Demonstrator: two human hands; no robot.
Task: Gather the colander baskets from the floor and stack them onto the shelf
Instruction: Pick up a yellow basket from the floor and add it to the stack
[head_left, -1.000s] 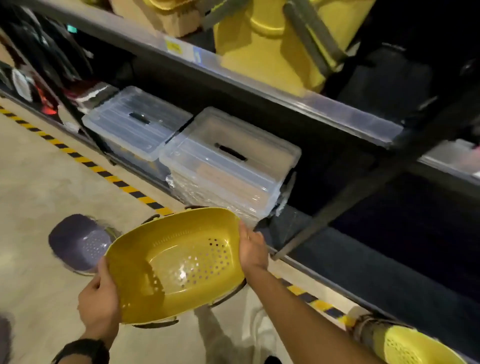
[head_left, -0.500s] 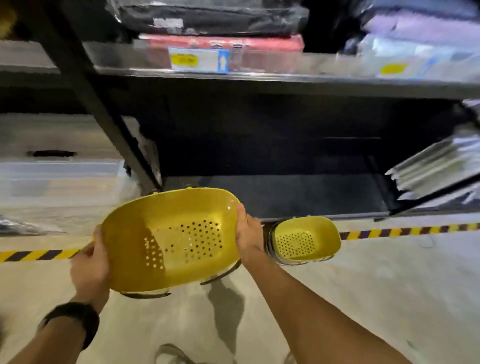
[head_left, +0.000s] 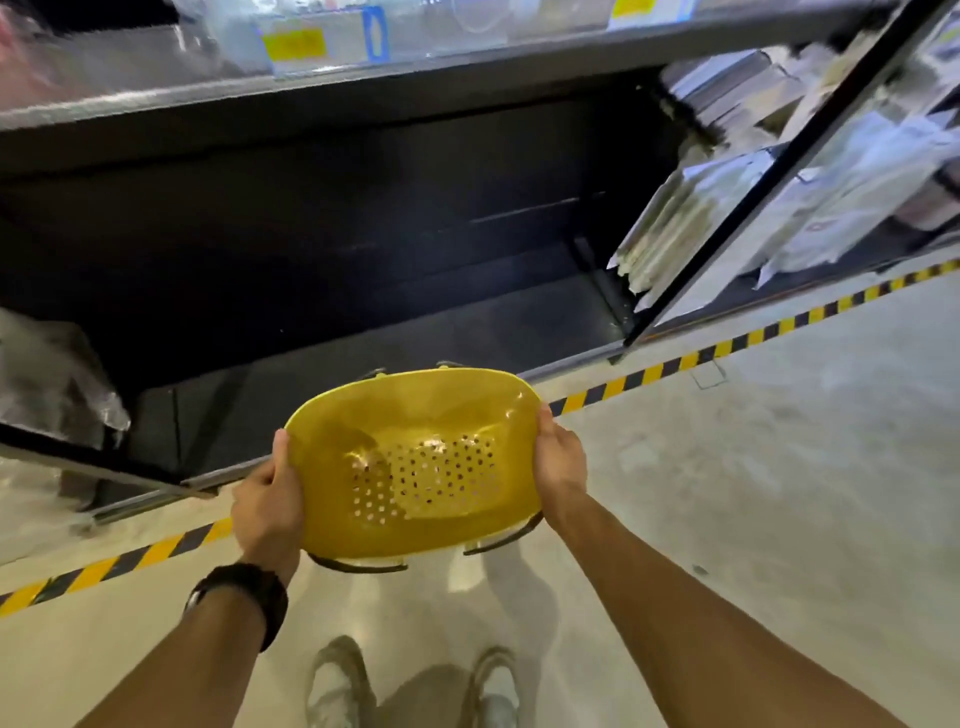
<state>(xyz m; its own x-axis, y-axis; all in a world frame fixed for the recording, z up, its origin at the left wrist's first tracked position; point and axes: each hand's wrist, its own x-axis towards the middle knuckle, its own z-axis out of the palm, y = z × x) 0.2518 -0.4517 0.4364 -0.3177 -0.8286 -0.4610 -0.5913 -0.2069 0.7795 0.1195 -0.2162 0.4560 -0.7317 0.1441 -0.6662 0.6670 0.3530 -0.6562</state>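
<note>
I hold a yellow colander basket (head_left: 415, 462) with a perforated bottom in front of me, open side up, over the floor's striped line. My left hand (head_left: 270, 504) grips its left rim and my right hand (head_left: 558, 462) grips its right rim. Dark wire handles stick out below its near edge and above its far edge. Just beyond it lies the dark bottom shelf (head_left: 415, 332), low and deep, with bare board in its middle. No other colander shows in this view.
A black upright post (head_left: 769, 176) bounds the shelf bay on the right, with stacked packaged goods (head_left: 727, 208) behind it. Plastic-wrapped items (head_left: 47, 384) sit at the left. A yellow-black floor stripe (head_left: 727, 345) runs along the shelf front. My shoes (head_left: 415, 686) are below.
The view has swung right along the shelf row and the basket has come to the middle, before the open bay. The second yellow colander on the floor has left the view. Both hands keep their grip.
</note>
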